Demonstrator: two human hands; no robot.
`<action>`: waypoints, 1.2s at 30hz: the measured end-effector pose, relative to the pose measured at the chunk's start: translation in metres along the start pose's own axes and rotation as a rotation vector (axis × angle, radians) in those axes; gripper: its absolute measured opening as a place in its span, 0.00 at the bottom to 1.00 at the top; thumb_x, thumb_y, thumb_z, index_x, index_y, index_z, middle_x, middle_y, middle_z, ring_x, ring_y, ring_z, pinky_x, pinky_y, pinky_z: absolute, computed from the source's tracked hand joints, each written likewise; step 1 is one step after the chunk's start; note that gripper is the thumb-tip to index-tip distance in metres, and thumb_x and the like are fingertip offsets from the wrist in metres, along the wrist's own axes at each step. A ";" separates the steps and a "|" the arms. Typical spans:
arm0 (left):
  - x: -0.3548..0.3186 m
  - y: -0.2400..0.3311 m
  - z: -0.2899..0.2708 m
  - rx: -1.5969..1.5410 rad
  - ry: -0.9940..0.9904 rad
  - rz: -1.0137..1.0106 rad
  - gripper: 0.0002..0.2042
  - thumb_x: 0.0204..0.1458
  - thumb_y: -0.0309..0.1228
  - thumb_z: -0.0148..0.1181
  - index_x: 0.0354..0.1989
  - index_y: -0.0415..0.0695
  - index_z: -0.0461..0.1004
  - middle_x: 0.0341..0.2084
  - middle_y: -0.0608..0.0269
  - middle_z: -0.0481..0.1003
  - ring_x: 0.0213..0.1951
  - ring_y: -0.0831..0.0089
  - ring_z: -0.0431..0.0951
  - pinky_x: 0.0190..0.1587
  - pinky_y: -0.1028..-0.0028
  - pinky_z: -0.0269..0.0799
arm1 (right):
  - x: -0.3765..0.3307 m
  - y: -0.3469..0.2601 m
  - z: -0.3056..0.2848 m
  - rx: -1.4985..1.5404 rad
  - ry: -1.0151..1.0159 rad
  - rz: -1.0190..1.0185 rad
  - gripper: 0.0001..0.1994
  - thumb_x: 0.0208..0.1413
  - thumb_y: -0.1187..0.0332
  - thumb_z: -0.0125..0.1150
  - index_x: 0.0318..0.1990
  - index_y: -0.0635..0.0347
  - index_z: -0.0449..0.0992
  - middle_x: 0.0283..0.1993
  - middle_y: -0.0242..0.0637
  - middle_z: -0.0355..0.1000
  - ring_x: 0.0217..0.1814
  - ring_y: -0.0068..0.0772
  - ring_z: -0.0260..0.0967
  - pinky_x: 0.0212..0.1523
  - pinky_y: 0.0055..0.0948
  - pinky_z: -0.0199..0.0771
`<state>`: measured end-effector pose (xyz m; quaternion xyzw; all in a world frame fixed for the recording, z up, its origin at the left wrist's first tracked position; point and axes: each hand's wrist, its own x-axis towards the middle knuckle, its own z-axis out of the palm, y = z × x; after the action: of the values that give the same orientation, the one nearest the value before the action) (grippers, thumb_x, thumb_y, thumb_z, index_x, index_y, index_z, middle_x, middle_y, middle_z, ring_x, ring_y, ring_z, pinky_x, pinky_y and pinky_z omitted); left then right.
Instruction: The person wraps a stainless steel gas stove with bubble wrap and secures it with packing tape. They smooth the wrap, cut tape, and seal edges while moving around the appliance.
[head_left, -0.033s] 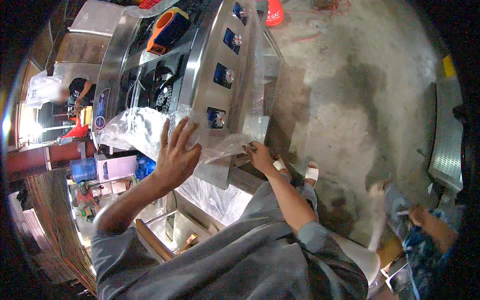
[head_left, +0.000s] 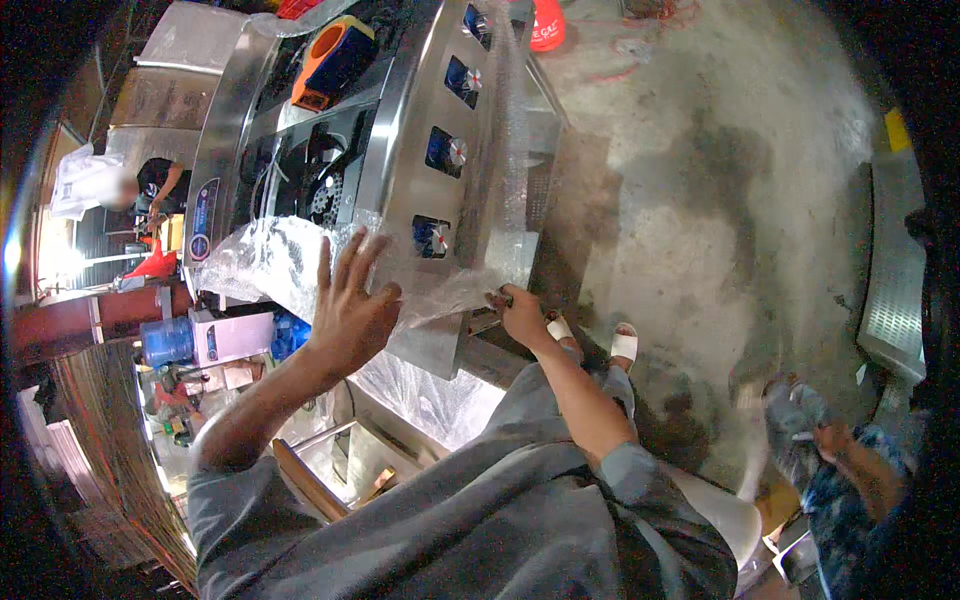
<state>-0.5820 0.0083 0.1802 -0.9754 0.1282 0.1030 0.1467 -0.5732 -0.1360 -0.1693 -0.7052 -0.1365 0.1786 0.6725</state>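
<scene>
Your left hand spreads over the boxy silver-steel stove's clear, crinkled plastic film, whose edge your right hand pinches.

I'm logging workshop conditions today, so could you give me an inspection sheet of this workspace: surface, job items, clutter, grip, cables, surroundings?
Surface: steel appliance, burner exposed, four square insets along its front.
Job items: clear plastic film partly over the appliance; blue-and-orange object on top.
Clutter: blue bottle beside a white box.
Grip: left hand spread at the film, contact unclear; right hand pinching its edge.
Cables: nothing seen that is clearly a cable.
Surroundings: concrete floor; one person at right, another at left.
</scene>
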 end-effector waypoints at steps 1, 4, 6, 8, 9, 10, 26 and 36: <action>0.002 0.002 0.002 -0.042 0.033 -0.093 0.26 0.44 0.30 0.66 0.56 0.49 0.71 0.69 0.41 0.49 0.72 0.40 0.42 0.69 0.36 0.38 | -0.004 -0.006 -0.003 -0.035 -0.066 0.010 0.12 0.58 0.63 0.63 0.35 0.65 0.76 0.27 0.53 0.73 0.28 0.44 0.71 0.32 0.38 0.70; 0.011 0.002 0.011 -0.252 0.046 -0.315 0.38 0.41 0.29 0.68 0.66 0.53 0.62 0.71 0.42 0.42 0.73 0.39 0.37 0.69 0.37 0.34 | -0.007 -0.042 -0.016 -0.103 -0.197 -0.039 0.09 0.55 0.66 0.62 0.37 0.64 0.75 0.30 0.53 0.73 0.32 0.54 0.72 0.35 0.43 0.71; 0.012 -0.002 0.021 -0.301 0.035 -0.326 0.46 0.39 0.25 0.66 0.72 0.58 0.52 0.72 0.42 0.39 0.73 0.39 0.36 0.69 0.36 0.29 | -0.012 -0.065 -0.013 -0.092 -0.202 -0.154 0.09 0.52 0.69 0.60 0.39 0.63 0.75 0.33 0.53 0.73 0.36 0.59 0.72 0.37 0.47 0.72; 0.019 -0.002 0.026 -0.357 0.078 -0.313 0.44 0.40 0.24 0.63 0.71 0.57 0.54 0.71 0.39 0.38 0.73 0.38 0.36 0.67 0.32 0.25 | -0.008 -0.077 -0.005 -0.087 -0.265 -0.167 0.09 0.46 0.72 0.58 0.36 0.63 0.73 0.33 0.54 0.72 0.38 0.60 0.71 0.39 0.50 0.71; 0.020 -0.002 0.026 -0.363 0.069 -0.326 0.44 0.40 0.24 0.63 0.71 0.57 0.54 0.71 0.38 0.38 0.73 0.38 0.36 0.67 0.32 0.25 | -0.008 -0.083 -0.001 -0.102 -0.302 -0.183 0.09 0.45 0.73 0.57 0.35 0.64 0.73 0.32 0.54 0.71 0.38 0.60 0.71 0.39 0.50 0.71; 0.020 -0.001 0.025 -0.369 0.061 -0.337 0.44 0.40 0.24 0.62 0.71 0.57 0.54 0.71 0.38 0.38 0.73 0.38 0.36 0.67 0.32 0.24 | -0.007 -0.086 0.003 -0.118 -0.336 -0.197 0.08 0.44 0.73 0.57 0.34 0.64 0.72 0.32 0.53 0.71 0.38 0.60 0.71 0.39 0.51 0.71; -0.035 0.081 0.028 -0.179 -0.170 0.642 0.24 0.49 0.29 0.58 0.58 0.42 0.70 0.58 0.45 0.68 0.62 0.44 0.64 0.66 0.48 0.58 | -0.003 0.008 0.016 0.053 0.034 0.191 0.16 0.61 0.60 0.60 0.43 0.67 0.74 0.34 0.49 0.75 0.35 0.41 0.73 0.40 0.37 0.71; -0.003 0.021 0.140 0.871 -0.496 0.380 0.24 0.56 0.33 0.47 0.61 0.38 0.65 0.61 0.48 0.64 0.62 0.55 0.64 0.64 0.55 0.56 | -0.013 -0.016 0.005 -0.036 -0.025 0.159 0.10 0.60 0.67 0.56 0.43 0.64 0.71 0.36 0.56 0.74 0.39 0.59 0.72 0.40 0.47 0.70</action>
<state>-0.6135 0.0338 0.0446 -0.7300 0.2951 0.2923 0.5427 -0.5861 -0.1362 -0.1523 -0.7233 -0.0919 0.2377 0.6418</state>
